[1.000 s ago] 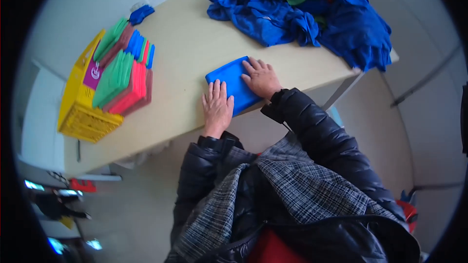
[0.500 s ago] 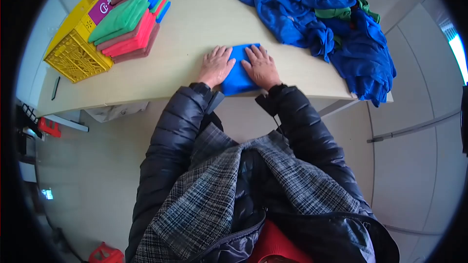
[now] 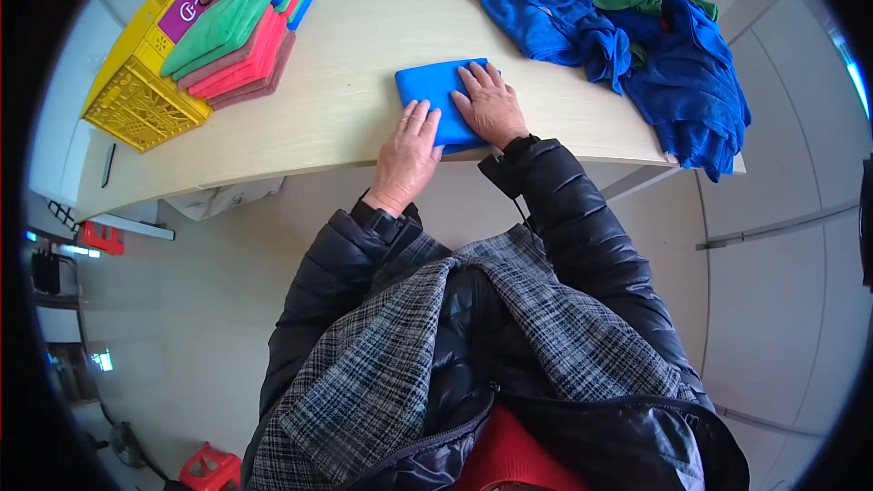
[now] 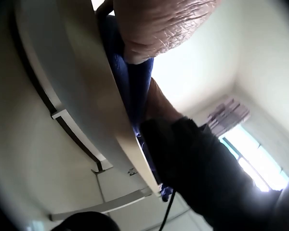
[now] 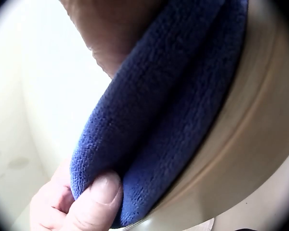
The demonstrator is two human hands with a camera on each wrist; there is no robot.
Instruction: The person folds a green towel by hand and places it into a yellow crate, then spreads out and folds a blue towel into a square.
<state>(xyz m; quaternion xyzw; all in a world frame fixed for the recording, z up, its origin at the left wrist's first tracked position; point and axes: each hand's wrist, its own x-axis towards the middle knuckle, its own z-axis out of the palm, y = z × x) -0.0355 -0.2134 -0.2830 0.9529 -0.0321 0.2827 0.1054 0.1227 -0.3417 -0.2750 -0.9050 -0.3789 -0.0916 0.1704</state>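
Pale table (image 3: 332,123), folded blue cloth (image 3: 426,85) near front edge. Left hand (image 3: 407,160) pinches cloth's edge, thumb against layers; right hand (image 3: 495,111) flat on top, fingers extended.

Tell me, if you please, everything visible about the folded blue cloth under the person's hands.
The folded blue cloth lies flat as a roughly rectangular pad at the near edge of the pale wooden-looking table. Close up, its surface looks fuzzy, like towelling, and its side shows thick, soft layers with a rounded fold. The top looks mostly smooth. The right hand rests spread on it; the left hand holds its near left corner.
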